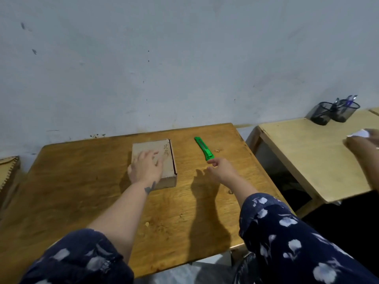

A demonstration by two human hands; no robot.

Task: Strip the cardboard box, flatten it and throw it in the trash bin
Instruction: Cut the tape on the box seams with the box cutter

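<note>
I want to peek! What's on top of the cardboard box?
The left hand lies flat on the cardboard box. Beside it, handwriting shows on the lid. The lid under the palm is hidden, and so is the closed box's inside.

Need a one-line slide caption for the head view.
Left hand flat on closed cardboard box; right hand reaching for green utility knife.

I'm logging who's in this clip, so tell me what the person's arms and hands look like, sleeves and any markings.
Both forearms are bare below pushed-up dark navy sleeves printed with pale, flower-like blotches. The left forearm carries a small dark tattoo just below the wrist. The left hand and right hand are bare, with no gloves, rings or watch visible.
</note>
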